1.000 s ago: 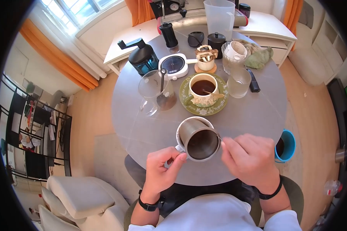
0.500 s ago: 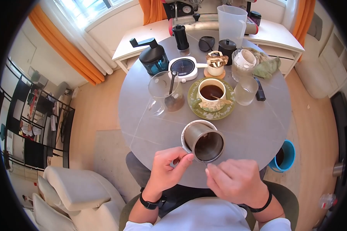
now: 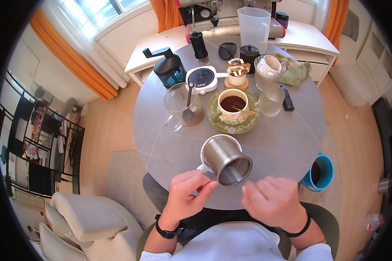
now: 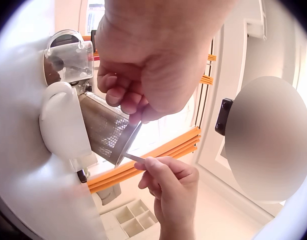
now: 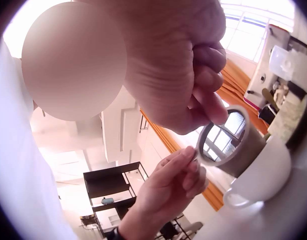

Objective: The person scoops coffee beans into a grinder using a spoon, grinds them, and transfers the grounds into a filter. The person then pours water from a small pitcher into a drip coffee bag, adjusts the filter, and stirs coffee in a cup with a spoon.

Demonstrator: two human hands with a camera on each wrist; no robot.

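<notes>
A metal mesh filter (image 3: 224, 154) (image 4: 106, 125) lies tilted in a white mug (image 4: 66, 122) (image 5: 266, 175), its open end facing the person. My left hand (image 3: 188, 195) (image 5: 166, 192) pinches the filter's edge at its left side in the head view. Close to the rim's lower right, my right hand (image 3: 274, 203) has its fingers curled; the left wrist view shows this hand (image 4: 174, 192) pinching a thin strip (image 4: 133, 157) that reaches the rim. Whether the strip is part of the filter, I cannot tell.
Beyond the mug, a coffee cup (image 3: 233, 106) stands on a green saucer (image 3: 222, 126). A glass jug (image 3: 174, 102) with a dark spoon, a glass (image 3: 272, 102) and a grinder (image 3: 170, 69) stand around it. A blue bucket (image 3: 326, 174) is right of the table (image 3: 161, 143).
The filter has turned and tipped, so more of its outer side shows. My right hand has moved from the rim's right side to its lower right. My left hand keeps its pinch.
</notes>
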